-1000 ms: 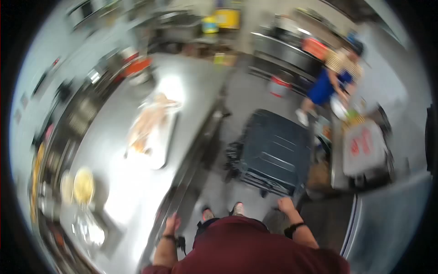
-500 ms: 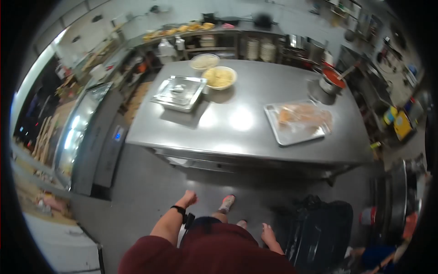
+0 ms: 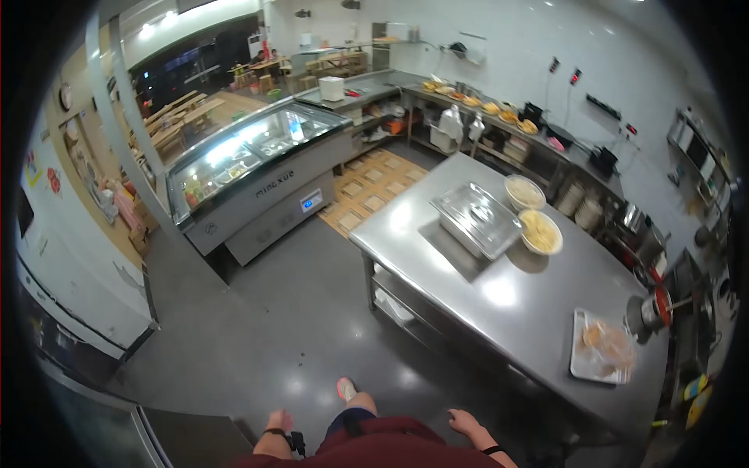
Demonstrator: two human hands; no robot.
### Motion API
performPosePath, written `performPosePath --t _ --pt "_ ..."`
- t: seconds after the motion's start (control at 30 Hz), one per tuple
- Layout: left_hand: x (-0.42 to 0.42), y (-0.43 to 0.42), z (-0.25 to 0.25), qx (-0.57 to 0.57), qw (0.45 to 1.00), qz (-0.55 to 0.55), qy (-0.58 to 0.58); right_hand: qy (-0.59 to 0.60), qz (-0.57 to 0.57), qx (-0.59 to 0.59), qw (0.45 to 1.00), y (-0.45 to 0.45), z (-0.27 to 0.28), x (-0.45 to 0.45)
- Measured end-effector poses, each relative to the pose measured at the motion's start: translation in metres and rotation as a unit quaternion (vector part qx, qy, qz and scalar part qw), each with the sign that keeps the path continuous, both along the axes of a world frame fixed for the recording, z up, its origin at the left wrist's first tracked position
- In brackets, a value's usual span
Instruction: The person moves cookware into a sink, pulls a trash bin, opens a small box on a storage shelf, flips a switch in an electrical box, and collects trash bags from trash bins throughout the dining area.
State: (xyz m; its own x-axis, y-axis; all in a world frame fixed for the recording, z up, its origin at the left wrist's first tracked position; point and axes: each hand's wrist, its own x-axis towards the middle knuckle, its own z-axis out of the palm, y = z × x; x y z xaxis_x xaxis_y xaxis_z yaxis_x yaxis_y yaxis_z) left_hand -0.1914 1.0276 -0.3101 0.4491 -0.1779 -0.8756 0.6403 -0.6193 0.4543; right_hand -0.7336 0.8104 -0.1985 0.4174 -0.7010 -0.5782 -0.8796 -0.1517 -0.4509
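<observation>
Table (image 3: 538, 327) beyond my hands, lidded pan (image 3: 477, 218) on top. Right hand (image 3: 466, 422) nearer table, empty, fingers loose; left hand (image 3: 278, 421) apart, farther off, can't tell its grip. Looks mid-stride; reaching tabletop calls for stepping closer.

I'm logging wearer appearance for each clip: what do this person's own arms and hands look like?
The left hand and right hand are ungloved, the forearms bare. A black wristband circles the left wrist, and a dark strap the right. The shirt is maroon. I can't tell whether the small black object by the left wrist is attached.
</observation>
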Motion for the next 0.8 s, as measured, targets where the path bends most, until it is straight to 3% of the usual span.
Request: performPosePath --t 0.03,0.17,0.33,0.5,0.57,0.7,0.8 --pt "0.009 -0.002 -0.003 0.045 0.998 0.043 0.014 0.007 0.020 0.006 1.000 -0.021 -0.005 0.018" --pt "0.079 -0.026 -0.022 0.007 0.995 0.090 0.042 0.013 0.094 0.020 0.995 -0.111 -0.015 0.114" --pt "0.165 -0.083 -0.017 -0.095 0.987 0.120 -0.039 -0.035 0.218 -0.041 0.974 -0.220 0.018 0.249" --pt "0.216 -0.133 0.001 -0.116 0.984 0.127 -0.041 -0.132 0.147 -0.106 0.975 -0.316 0.044 0.376" --pt "0.239 -0.134 -0.045 -0.126 0.977 0.170 -0.012 -0.179 0.142 -0.115 0.967 -0.349 0.052 0.421" --pt "0.239 -0.143 -0.013 -0.067 0.978 0.194 -0.032 -0.267 0.148 -0.150 0.941 -0.440 0.067 0.508" --pt "0.263 -0.213 0.018 -0.042 0.986 0.157 -0.047 -0.295 0.091 -0.123 0.943 -0.500 0.069 0.564"
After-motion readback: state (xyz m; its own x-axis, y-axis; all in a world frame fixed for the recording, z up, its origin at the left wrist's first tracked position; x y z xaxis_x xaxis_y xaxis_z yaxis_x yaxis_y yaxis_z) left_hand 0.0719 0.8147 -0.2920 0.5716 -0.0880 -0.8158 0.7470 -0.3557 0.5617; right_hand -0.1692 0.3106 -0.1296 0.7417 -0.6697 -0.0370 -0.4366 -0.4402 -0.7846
